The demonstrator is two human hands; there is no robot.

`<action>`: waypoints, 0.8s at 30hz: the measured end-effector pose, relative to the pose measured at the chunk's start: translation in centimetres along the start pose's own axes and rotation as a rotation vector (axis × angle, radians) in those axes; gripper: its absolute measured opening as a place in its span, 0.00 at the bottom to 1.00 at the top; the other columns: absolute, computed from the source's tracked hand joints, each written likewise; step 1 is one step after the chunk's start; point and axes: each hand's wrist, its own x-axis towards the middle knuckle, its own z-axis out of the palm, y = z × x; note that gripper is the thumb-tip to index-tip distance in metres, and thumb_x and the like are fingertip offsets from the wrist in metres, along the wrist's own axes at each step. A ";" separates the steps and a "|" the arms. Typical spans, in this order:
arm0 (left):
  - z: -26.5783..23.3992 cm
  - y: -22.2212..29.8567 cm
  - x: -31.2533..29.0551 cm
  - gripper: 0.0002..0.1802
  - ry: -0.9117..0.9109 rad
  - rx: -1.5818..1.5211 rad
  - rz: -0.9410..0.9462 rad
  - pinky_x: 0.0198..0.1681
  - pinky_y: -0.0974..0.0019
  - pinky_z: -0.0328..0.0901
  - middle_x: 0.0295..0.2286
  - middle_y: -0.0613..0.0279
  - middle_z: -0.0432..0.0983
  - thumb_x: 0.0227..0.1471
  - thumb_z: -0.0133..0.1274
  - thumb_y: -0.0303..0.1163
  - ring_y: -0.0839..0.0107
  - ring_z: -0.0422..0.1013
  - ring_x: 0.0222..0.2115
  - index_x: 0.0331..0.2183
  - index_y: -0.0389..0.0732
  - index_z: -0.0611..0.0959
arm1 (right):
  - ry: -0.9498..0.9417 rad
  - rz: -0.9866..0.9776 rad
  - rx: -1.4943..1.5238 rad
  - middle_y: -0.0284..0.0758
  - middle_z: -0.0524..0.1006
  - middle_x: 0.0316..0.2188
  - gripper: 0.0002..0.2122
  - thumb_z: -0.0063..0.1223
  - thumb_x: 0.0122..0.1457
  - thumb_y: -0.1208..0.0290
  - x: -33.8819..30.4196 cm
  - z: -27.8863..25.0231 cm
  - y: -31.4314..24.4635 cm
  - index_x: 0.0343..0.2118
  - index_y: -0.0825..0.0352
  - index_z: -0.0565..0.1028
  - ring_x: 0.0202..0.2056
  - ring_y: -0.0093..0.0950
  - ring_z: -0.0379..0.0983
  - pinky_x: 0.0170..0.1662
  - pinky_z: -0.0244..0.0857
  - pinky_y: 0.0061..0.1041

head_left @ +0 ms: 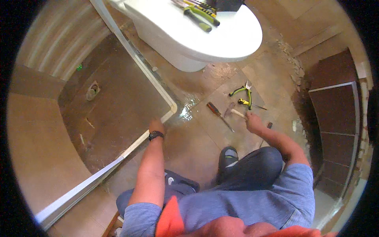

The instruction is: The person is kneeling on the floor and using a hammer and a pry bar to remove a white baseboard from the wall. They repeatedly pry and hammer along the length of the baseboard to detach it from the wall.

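My right hand (254,122) is closed around the pale wooden handle of a hammer (238,113), whose head points left just above the floor tiles. My left hand (156,125) rests at the whitish frame (139,142) edging the shower floor, near its corner; its fingers are hard to make out. Left of the hammer lies a screwdriver (215,110) with an orange-brown handle. Beyond it are open green-and-black pliers (248,94) and a yellow-and-black screwdriver (244,101). A dark-handled tool (269,125) lies partly hidden behind my right forearm.
A white toilet (197,39) stands ahead, with several green-handled tools (199,15) on top. To the left is the brown shower floor (118,110) with a drain (93,91). Dark tiled structure (337,114) rises on the right, beside rubble (296,71). Wet floor glints near the frame's corner.
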 end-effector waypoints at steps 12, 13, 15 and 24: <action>-14.2 -1.7 -3.8 0.24 -0.424 0.603 0.201 0.52 0.53 0.69 0.46 0.46 0.77 0.52 0.55 0.44 0.52 0.75 0.46 0.49 0.45 0.81 | 0.398 -0.858 0.425 0.49 0.80 0.32 0.11 0.50 0.61 0.64 2.7 -28.9 -19.0 0.36 0.67 0.79 0.36 0.48 0.78 0.42 0.71 0.45; -13.7 -3.8 -4.5 0.22 -0.462 0.651 0.167 0.52 0.53 0.69 0.46 0.47 0.78 0.53 0.55 0.43 0.53 0.75 0.45 0.48 0.46 0.83 | 0.527 -0.760 0.464 0.47 0.79 0.28 0.08 0.55 0.58 0.68 3.3 -32.0 -22.2 0.31 0.68 0.80 0.30 0.44 0.78 0.34 0.70 0.40; -16.9 1.2 -6.0 0.16 -0.426 0.567 0.250 0.49 0.52 0.70 0.44 0.46 0.78 0.52 0.53 0.35 0.51 0.76 0.44 0.43 0.45 0.85 | 0.804 -0.678 0.172 0.48 0.80 0.29 0.09 0.53 0.60 0.69 8.7 -36.9 -25.0 0.31 0.69 0.80 0.31 0.42 0.79 0.34 0.72 0.40; -12.8 -7.3 -13.2 0.19 -0.265 0.355 0.246 0.49 0.50 0.69 0.45 0.45 0.73 0.49 0.56 0.30 0.46 0.72 0.46 0.46 0.42 0.81 | 0.526 -0.333 -0.572 0.43 0.82 0.42 0.11 0.57 0.55 0.64 21.0 -45.2 -35.5 0.37 0.62 0.85 0.44 0.37 0.81 0.45 0.74 0.36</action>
